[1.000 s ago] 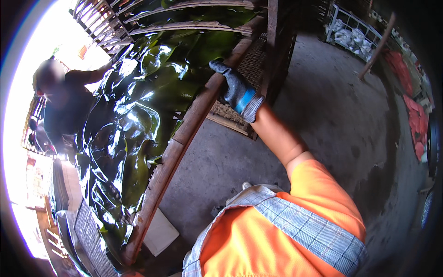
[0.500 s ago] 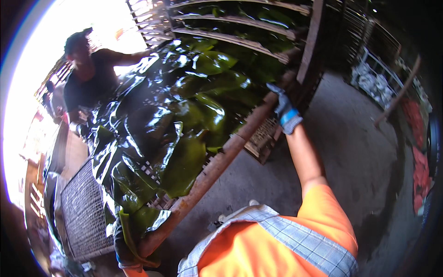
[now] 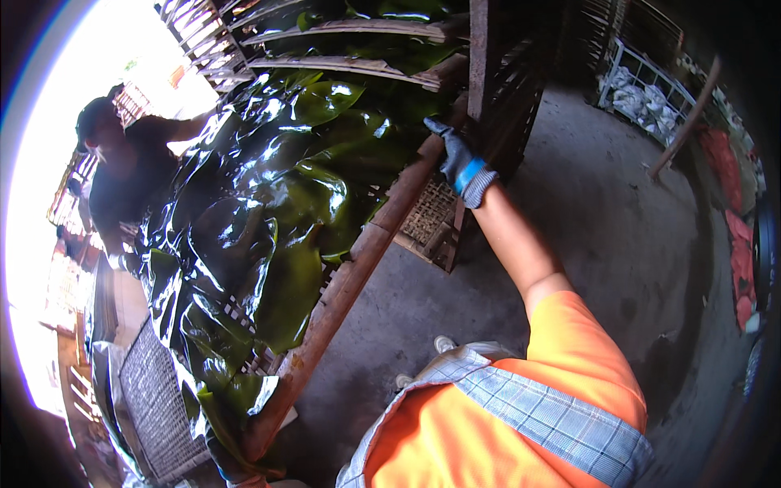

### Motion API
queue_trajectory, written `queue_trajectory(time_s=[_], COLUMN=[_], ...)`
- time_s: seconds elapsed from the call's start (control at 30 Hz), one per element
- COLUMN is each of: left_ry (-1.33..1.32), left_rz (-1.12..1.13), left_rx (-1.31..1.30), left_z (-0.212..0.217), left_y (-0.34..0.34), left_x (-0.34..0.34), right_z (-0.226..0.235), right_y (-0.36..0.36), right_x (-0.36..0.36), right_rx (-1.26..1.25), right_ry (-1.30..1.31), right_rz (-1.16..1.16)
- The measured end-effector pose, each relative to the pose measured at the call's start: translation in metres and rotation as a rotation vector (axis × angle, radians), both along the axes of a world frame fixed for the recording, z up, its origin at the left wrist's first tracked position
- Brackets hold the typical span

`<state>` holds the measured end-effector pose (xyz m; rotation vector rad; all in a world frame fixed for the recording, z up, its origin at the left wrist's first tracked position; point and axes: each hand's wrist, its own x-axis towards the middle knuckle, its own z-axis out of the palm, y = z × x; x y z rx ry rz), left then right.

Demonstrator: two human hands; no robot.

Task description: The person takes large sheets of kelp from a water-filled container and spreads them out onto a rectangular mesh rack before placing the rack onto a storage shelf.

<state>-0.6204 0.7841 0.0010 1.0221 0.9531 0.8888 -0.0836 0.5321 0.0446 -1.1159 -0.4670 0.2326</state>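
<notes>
A large slatted bamboo tray, covered with glossy dark green, leaf-like sheets, stretches in front of me. A thick bamboo pole forms its near edge. My right hand, in a grey-blue glove with a bright blue band, holds the far end of this pole; one digit lies along its top while the other fingers are mostly hidden. At the pole's near end is my gloved left hand, largely covered by a hanging sheet and cut by the lower edge. Its fingers are hidden.
Across the tray stands a person in dark clothes, an arm reaching to its far side. A slatted rack with an upright post rises ahead. A woven panel leans at left. White bundles and a slanted pole are at right.
The tray, the rack and the other person appear further left in the picture as my view turns right. My right hand stays at the pole's far end, my left hand at its near end.
</notes>
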Motion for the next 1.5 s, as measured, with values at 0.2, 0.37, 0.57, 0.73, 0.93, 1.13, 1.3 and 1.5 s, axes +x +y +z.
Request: queue_trajectory(time_s=[0.2,0.37,0.57,0.73,0.93,1.13,1.3,1.5], left_ry=[-0.014,0.133,-0.219,-0.282,-0.333,-0.231,-0.457,-0.536], left_rz=[-0.122,-0.372,-0.516,-0.724,-0.698,-0.829,-0.899,-0.875], left_rx=[0.047,0.250,-0.001,0.088,-0.129,0.419,0.080,-0.244], left_z=[0.015,0.031,0.068,0.047,0.036,0.025,0.027,0.017], left_y=[0.021,0.020,-0.003,0.021,0.022,0.045,0.039,0.030], left_x=[-0.018,-0.071,-0.039,-0.024,0.053,0.072,0.117,0.184], right_z=[0.019,-0.005,0.006,-0.002,-0.041,-0.014,-0.020,-0.041], right_y=[0.008,0.019,0.033,0.047,0.063,0.095,0.119,0.118], right_x=[-0.035,-0.106,-0.198,-0.193,-0.210,-0.290,-0.303,-0.249], right_rx=[0.116,0.345,0.407,0.455,0.362,0.281,0.238,0.073], right_ry=[0.317,0.501,0.503,0.461,0.282,0.241,0.341,0.061], right_rz=[-0.155,0.195,0.209,0.195,0.193,0.177,0.256,-0.104])
